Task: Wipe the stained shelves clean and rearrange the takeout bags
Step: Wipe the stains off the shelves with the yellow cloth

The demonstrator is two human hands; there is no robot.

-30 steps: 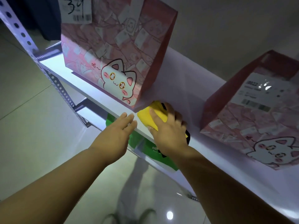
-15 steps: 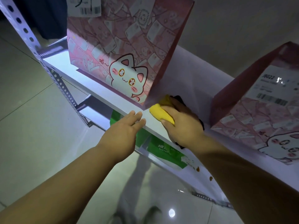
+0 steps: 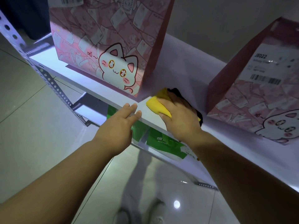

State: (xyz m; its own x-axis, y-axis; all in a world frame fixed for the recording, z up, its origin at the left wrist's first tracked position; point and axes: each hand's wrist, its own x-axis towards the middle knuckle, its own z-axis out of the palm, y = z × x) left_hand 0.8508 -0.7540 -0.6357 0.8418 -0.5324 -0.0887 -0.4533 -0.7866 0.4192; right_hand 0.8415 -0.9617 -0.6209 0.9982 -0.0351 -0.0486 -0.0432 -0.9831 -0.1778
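wiping is under way: at mid frame the right hand (image 3: 179,117) presses a yellow cloth (image 3: 157,106) on the shelf (image 3: 100,92) between two pink bags (image 3: 110,46), while the left hand (image 3: 118,126) rests open-fingered at the edge. no stains are visible; rearranging seems not yet begun.

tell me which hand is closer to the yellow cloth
Right. The right hand lies on top of the yellow cloth, pressing it to the shelf. The left hand is beside it, fingertips on the shelf's front edge, not touching the cloth.
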